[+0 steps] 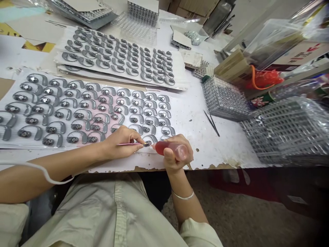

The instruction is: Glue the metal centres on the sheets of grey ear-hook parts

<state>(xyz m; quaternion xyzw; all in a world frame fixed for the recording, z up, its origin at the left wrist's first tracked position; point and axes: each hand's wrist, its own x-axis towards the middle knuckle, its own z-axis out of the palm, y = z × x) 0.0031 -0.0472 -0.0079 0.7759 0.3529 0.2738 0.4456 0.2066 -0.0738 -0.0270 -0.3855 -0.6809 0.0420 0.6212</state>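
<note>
My left hand [120,141] pinches thin pink tweezers [128,144], whose tip reaches a grey ear-hook piece [147,143] in the front row. My right hand [177,164] is wrapped round a soft squeeze bottle [167,149] of red liquid. The bottle's nozzle points left and sits close beside the same piece; whether it touches cannot be made out. Rows of similar grey ear-hook pieces lie on a white ridged sheet [88,141], many with a shiny round part in the rounded end.
Behind lies a second sheet [108,73] of grey hooks. Dark tweezers [211,122] rest on the table to the right. Stacked clear grid trays [223,99] and a bagged stack of trays [290,130] stand at the right. A white cable [38,167] crosses my left forearm.
</note>
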